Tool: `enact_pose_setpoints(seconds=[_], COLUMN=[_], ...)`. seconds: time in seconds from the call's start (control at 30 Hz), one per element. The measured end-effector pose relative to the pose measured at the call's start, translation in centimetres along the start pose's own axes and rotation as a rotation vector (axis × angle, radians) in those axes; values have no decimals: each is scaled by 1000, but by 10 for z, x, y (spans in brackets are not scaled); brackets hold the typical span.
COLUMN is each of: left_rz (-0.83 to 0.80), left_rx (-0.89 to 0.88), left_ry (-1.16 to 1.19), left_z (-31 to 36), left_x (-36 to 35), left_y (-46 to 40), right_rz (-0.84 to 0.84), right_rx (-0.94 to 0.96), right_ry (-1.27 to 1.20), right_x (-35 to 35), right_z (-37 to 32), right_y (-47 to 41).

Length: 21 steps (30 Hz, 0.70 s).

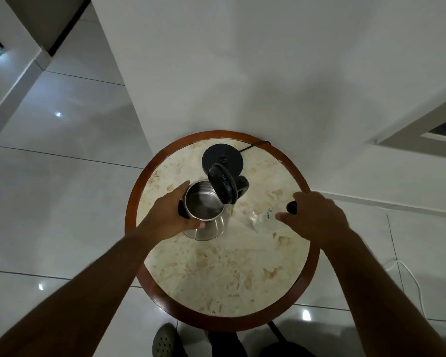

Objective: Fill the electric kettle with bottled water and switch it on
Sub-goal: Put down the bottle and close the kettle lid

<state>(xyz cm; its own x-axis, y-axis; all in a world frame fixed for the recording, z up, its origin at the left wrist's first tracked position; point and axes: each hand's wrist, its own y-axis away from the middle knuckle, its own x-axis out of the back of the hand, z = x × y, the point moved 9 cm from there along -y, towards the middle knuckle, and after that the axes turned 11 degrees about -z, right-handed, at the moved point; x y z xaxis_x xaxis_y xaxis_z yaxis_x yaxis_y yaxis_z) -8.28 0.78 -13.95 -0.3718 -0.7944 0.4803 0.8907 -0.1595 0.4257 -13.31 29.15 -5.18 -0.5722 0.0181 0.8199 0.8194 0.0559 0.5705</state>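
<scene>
A steel electric kettle [204, 210] stands on the round table, off its black power base [216, 154], which lies just behind it. Its black lid [222, 186] is hinged up, and the inside looks empty and shiny. My left hand [169, 215] wraps around the kettle's left side near the rim. To the right, a clear water bottle [262, 221] with a dark cap [292, 207] leans toward the right. My right hand [317, 217] holds it at the neck, with the cap between thumb and fingers.
The marble-topped table [229, 274] has a brown wooden rim and stands against a white wall. The base's black cord [255, 145] runs off the back edge. A white cable [410, 279] lies on the glossy tiled floor at right. My shoe [165, 341] shows below.
</scene>
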Motion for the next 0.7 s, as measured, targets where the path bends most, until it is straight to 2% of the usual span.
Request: enact_pose_setpoints(seconds=[0.03, 0.1, 0.17, 0.23, 0.33, 0.43, 0.53, 0.7], left_rz=[-3, 2, 14, 7, -2, 2, 13, 2], left_rx=[-14, -34, -38, -28, -14, -1, 3, 10], left_ry=[8, 16, 35, 72, 121, 120, 98, 87], left_z=[2, 6, 7, 3, -2, -6, -10, -13], left_x=[-1, -3, -4, -4, -6, -6, -5, -7], left_y=[0, 0, 1, 1, 0, 0, -1, -4], right_rz=[49, 67, -65, -186, -210, -83, 38, 15], right_rx=[55, 219, 329, 382, 396, 329, 340, 361], right_ry=[-29, -310, -615, -680, -417, -146, -57, 50], right_x=[7, 17, 8, -7, -32, -46, -45, -43], right_z=[-13, -49, -85, -116, -134, -139, -145, -154], right_y=[-3, -11, -25, -36, -50, -55, -54, -62])
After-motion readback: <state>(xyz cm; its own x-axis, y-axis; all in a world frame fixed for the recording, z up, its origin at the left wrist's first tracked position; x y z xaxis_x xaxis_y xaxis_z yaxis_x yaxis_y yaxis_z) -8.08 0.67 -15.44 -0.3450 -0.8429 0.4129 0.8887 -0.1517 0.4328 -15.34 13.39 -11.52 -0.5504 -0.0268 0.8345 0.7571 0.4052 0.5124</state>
